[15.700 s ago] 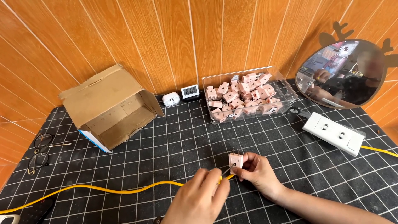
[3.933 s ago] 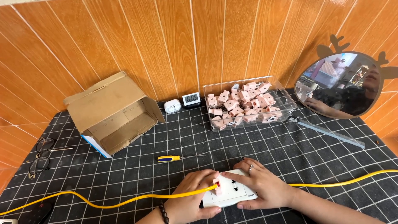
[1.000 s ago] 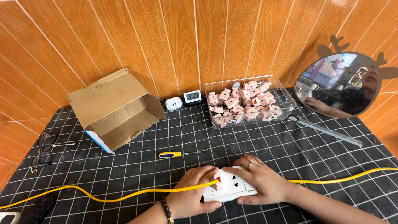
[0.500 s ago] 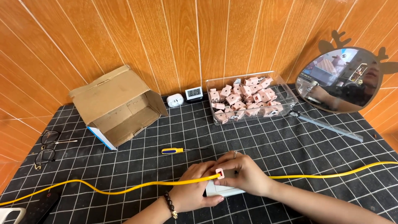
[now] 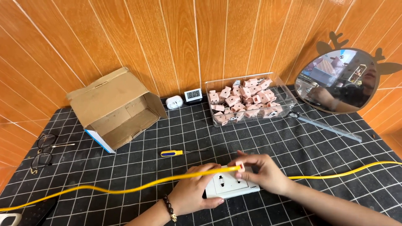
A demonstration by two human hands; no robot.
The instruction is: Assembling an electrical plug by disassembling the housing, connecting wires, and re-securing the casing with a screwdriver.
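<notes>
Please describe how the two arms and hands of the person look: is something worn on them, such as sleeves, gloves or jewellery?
Both forearms are bare, with no sleeves in view, and both hands are without gloves. The left hand has a bracelet of dark round beads around its wrist. The right hand shows no ring, watch or bracelet on the parts visible. The fingernails look short and unpainted.

I count one white socket plate (image 5: 229, 186), one yellow cable (image 5: 125, 189), one yellow-handled screwdriver (image 5: 172, 153), one open cardboard box (image 5: 115, 109), one clear tray (image 5: 289, 97) of pink parts too many to count, one mirror (image 5: 341, 79), one pair of glasses (image 5: 42, 150).
</notes>
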